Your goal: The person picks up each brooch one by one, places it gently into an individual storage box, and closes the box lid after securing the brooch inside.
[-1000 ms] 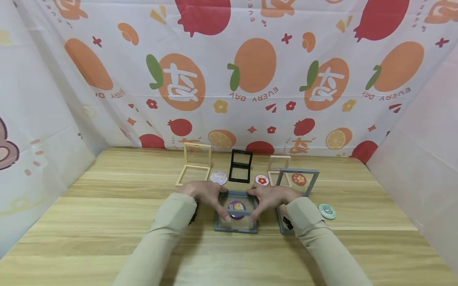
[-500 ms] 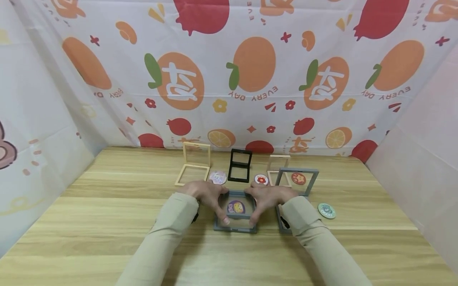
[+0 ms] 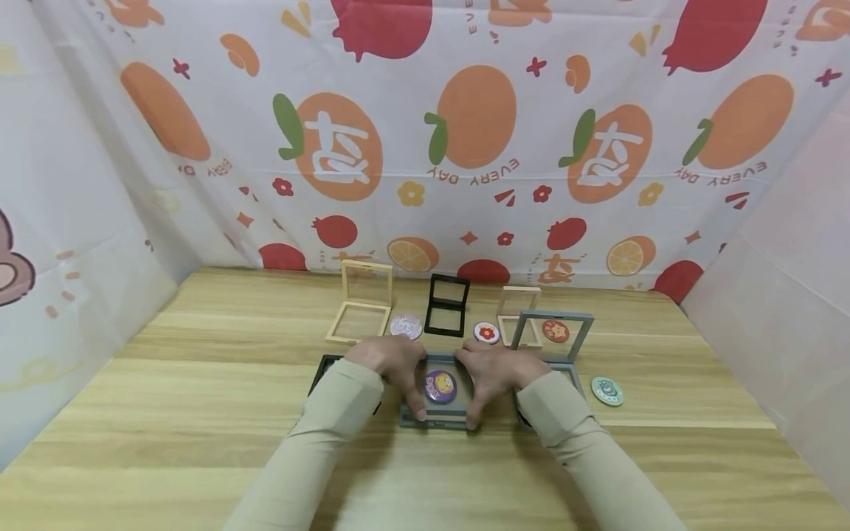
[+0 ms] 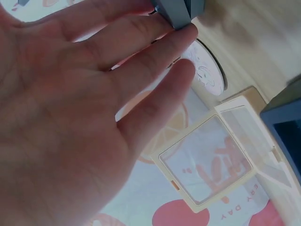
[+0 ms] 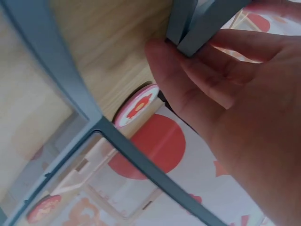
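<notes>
In the head view a grey hinged display frame (image 3: 438,422) lies on the table between both hands, its clear-windowed lid tilted low over the base. A round purple badge (image 3: 440,386) with a yellow figure shows in its window. My left hand (image 3: 397,367) holds the frame's left side, thumb at the front and fingers at the back. On the right side my right hand (image 3: 490,372) holds it the same way. The wrist views show the fingertips at the hinge corners, with a narrow wedge between the grey lid (image 5: 211,23) and base.
Another grey frame (image 3: 583,339) stands opened beside the right hand. Behind are a cream frame (image 3: 367,304), a black frame (image 3: 446,332) and a smaller light frame (image 3: 520,318). Several badges lie around, including a green one (image 3: 607,391). A dark frame (image 3: 323,366) is partly under the left forearm.
The lid of the grey frame has come down toward its base, with both thumbs moving lower and nearer the front edge. The left forearm has shifted slightly right, uncovering part of the dark frame.
</notes>
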Demonstrator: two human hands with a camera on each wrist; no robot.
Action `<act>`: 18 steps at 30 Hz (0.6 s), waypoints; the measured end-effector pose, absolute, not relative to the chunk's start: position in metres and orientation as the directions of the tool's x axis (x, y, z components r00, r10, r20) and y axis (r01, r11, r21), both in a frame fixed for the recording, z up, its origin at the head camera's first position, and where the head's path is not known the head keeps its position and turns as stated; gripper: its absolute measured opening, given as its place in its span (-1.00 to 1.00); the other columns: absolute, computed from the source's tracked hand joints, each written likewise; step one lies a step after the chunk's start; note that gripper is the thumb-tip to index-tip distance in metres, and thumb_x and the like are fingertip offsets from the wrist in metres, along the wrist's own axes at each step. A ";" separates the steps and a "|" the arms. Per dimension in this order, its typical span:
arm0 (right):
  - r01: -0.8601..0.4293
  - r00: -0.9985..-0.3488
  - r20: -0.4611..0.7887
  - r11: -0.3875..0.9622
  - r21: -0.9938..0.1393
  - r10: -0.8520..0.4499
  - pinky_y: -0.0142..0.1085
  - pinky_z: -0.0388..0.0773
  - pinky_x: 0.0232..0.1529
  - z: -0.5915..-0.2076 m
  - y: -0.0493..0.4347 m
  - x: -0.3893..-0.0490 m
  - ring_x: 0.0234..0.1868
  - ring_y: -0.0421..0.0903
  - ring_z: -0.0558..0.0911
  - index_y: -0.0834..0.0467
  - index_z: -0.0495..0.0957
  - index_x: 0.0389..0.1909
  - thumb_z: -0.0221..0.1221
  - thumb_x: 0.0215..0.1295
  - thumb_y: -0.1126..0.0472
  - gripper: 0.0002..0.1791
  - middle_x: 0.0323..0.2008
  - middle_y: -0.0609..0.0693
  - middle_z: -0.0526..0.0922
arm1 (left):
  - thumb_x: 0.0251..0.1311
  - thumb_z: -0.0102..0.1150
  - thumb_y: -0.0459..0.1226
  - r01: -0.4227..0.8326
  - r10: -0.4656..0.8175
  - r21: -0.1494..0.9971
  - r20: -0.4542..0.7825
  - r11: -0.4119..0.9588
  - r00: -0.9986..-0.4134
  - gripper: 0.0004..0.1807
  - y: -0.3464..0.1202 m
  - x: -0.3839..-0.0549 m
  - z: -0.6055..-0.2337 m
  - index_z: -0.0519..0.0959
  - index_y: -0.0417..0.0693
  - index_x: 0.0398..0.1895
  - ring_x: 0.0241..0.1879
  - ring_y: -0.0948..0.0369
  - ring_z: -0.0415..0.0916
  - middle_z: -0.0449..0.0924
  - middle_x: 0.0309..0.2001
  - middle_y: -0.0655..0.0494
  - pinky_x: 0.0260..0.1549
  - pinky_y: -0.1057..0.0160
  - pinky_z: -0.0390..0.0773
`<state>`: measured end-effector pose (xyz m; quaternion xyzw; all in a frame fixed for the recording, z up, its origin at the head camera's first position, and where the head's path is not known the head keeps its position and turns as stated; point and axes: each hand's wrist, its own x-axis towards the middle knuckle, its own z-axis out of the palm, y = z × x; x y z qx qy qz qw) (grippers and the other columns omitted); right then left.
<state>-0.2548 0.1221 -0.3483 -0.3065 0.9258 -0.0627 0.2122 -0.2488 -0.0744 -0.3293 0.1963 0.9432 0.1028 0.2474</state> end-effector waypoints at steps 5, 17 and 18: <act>-0.576 -0.729 -0.340 0.801 -0.163 -0.594 -0.13 0.48 0.23 -0.349 0.118 -0.251 0.16 -0.01 0.46 0.26 0.37 0.32 0.64 -0.27 -0.13 0.11 0.14 0.06 0.40 | -0.36 0.74 0.02 0.324 0.416 0.275 -0.419 0.905 -0.807 -0.32 -0.071 -0.247 -0.329 0.58 -0.06 -0.18 -0.23 0.15 0.53 0.57 -0.27 0.12 -0.11 0.10 0.60; -0.602 -0.724 -0.329 0.789 -0.127 -0.606 -0.18 0.45 0.23 -0.352 0.117 -0.249 0.08 -0.05 0.45 0.28 0.39 0.28 0.63 -0.26 -0.18 0.10 0.04 0.04 0.41 | -0.40 0.76 -0.02 0.350 0.427 0.253 -0.393 0.902 -0.815 -0.40 -0.068 -0.243 -0.332 0.58 -0.06 -0.35 -0.35 0.19 0.52 0.56 -0.38 0.14 -0.22 0.16 0.61; -0.604 -0.724 -0.327 0.787 -0.123 -0.607 -0.18 0.45 0.24 -0.352 0.117 -0.248 0.08 -0.05 0.45 0.28 0.39 0.28 0.63 -0.26 -0.19 0.11 0.04 0.04 0.41 | -0.40 0.76 -0.02 0.355 0.429 0.250 -0.389 0.901 -0.815 -0.41 -0.068 -0.243 -0.332 0.58 -0.06 -0.37 -0.37 0.19 0.51 0.56 -0.39 0.15 -0.25 0.17 0.60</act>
